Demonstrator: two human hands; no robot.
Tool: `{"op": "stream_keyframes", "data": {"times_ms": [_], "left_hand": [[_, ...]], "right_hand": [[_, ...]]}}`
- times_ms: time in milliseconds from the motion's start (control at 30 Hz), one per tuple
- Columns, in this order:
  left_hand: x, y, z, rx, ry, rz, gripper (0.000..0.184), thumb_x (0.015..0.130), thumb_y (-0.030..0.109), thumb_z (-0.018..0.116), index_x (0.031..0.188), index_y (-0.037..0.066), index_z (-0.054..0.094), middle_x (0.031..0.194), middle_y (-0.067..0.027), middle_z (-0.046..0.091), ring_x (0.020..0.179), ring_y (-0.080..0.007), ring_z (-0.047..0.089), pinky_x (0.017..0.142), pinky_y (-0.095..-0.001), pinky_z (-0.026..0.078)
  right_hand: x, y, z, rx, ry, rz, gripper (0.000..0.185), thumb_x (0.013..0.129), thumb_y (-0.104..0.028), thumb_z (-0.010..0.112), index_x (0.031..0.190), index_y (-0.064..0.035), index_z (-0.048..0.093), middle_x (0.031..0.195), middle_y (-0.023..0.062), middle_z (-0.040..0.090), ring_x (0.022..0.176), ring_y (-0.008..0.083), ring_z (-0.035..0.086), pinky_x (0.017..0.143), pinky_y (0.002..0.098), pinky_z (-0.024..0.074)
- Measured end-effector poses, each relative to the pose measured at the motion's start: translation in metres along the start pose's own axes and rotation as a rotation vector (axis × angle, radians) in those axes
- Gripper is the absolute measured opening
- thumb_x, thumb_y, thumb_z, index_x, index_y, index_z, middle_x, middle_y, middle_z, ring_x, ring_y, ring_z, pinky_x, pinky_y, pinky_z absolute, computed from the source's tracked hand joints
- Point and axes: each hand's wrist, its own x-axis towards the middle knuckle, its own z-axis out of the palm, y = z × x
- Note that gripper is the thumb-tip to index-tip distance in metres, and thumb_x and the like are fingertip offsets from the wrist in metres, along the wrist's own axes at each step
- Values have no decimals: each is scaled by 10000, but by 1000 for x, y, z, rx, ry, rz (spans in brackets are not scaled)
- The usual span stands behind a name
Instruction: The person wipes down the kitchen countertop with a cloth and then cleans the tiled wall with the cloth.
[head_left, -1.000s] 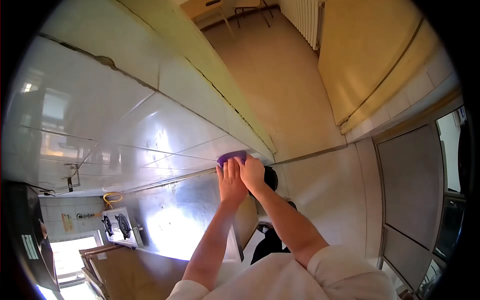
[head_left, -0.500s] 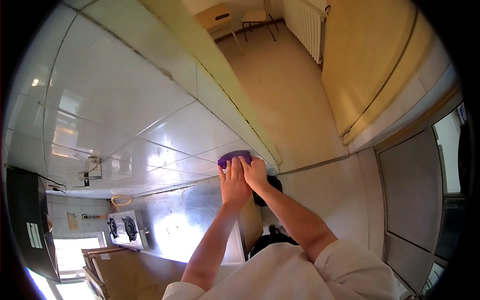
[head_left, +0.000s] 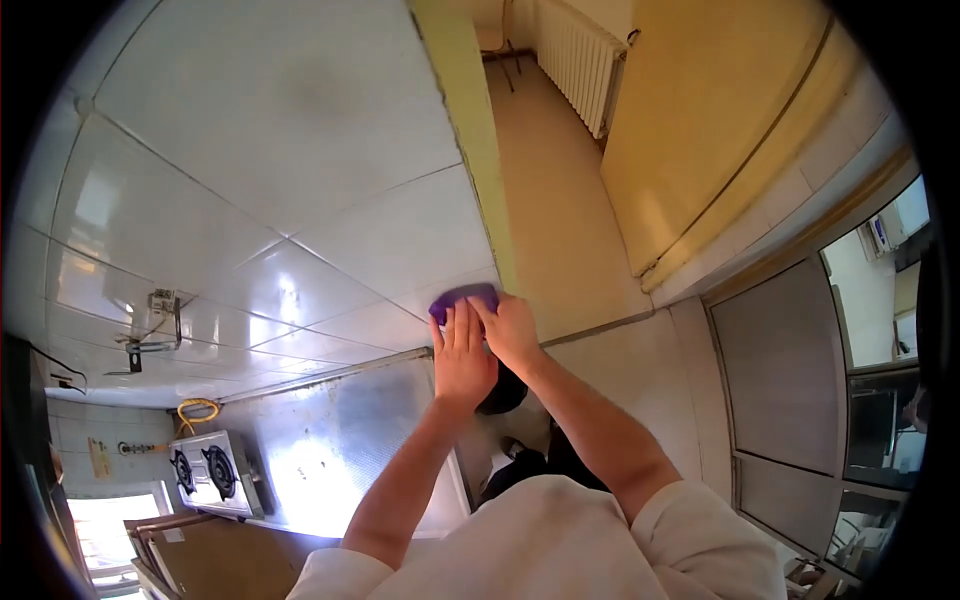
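A folded purple cloth [head_left: 466,294] lies against the white tiled wall [head_left: 370,225], close to the wall's right end. My left hand [head_left: 464,368] has its fingers stretched up over the lower part of the cloth, holding it to the tiles. Beside it, my right hand [head_left: 513,335] grips the right side of the same cloth, its fingers partly hidden behind the hand. The two hands touch or nearly touch at the fingers.
Below the wall runs a metal countertop [head_left: 330,435] with a two-burner gas stove [head_left: 213,474] and a yellow hose [head_left: 197,412]. A metal bracket [head_left: 160,345] sticks out from the tiles. To the right are a doorway, a radiator [head_left: 578,60], a yellow door [head_left: 715,120] and glazed panels [head_left: 780,385].
The view has shifted, showing more wall and less of the room beyond. Both hands remain on the purple cloth at the wall's end; the cloth now looks tilted.
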Motion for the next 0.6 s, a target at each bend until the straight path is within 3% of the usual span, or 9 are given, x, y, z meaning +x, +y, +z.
{"op": "stream_keyframes", "data": {"times_ms": [67, 167, 267, 300, 400, 433, 600], "left_hand": [[6, 10, -12, -77, 32, -30, 814, 846, 208, 657, 1545, -85, 359, 1613, -248, 355, 1490, -441, 346, 1244, -641, 198], [-2, 5, 9, 16, -113, -22, 810, 856, 208, 631, 1552, -91, 345, 1623, -257, 328, 1516, -435, 299, 1254, -636, 172], [-8, 7, 9, 10, -188, -3, 817, 852, 201, 628, 1553, -98, 335, 1620, -264, 327, 1508, -442, 310, 1256, -639, 160], [-3, 13, 2, -80, -141, -46, 818, 858, 201, 622, 1556, -104, 324, 1615, -270, 333, 1497, -451, 325, 1250, -645, 168], [13, 24, -27, -29, -87, -59, 846, 934, 329, 601, 1576, -115, 274, 1631, -301, 302, 1526, -466, 297, 1271, -603, 162], [12, 20, -22, -2, -116, -54, 852, 938, 338, 599, 1573, -123, 268, 1632, -302, 300, 1524, -465, 298, 1268, -610, 164], [2, 9, -8, -22, -63, -52, 797, 887, 259, 618, 1545, -107, 355, 1590, -296, 364, 1480, -468, 352, 1236, -651, 208]], "right_hand": [[4, -15, -10, -33, 23, -50, 396, 985, -325, 683, 838, 42, 719, 678, 252, 670, 604, 413, 679, 542, 473, 516], [-3, 17, 9, 12, 2, 37, 466, 1005, -408, 630, 900, 37, 718, 799, 281, 695, 758, 469, 677, 665, 514, 525], [-6, 31, 7, 113, -117, 186, 454, 1001, -399, 634, 925, 40, 722, 805, 280, 698, 768, 469, 679, 672, 512, 526], [-4, 7, -3, 149, 28, 30, 446, 1000, -389, 635, 936, 44, 720, 800, 278, 694, 754, 469, 673, 671, 520, 520], [5, -11, -13, 120, -59, 150, 413, 1001, -367, 628, 952, 32, 724, 792, 277, 690, 741, 472, 668, 668, 537, 511], [5, -5, -8, 160, 0, 72, 410, 989, -365, 648, 927, 34, 720, 772, 281, 679, 708, 469, 657, 647, 538, 502], [-1, 9, 9, 69, -15, 36, 430, 971, -382, 677, 866, 33, 716, 755, 286, 665, 680, 467, 643, 626, 527, 501]]}}
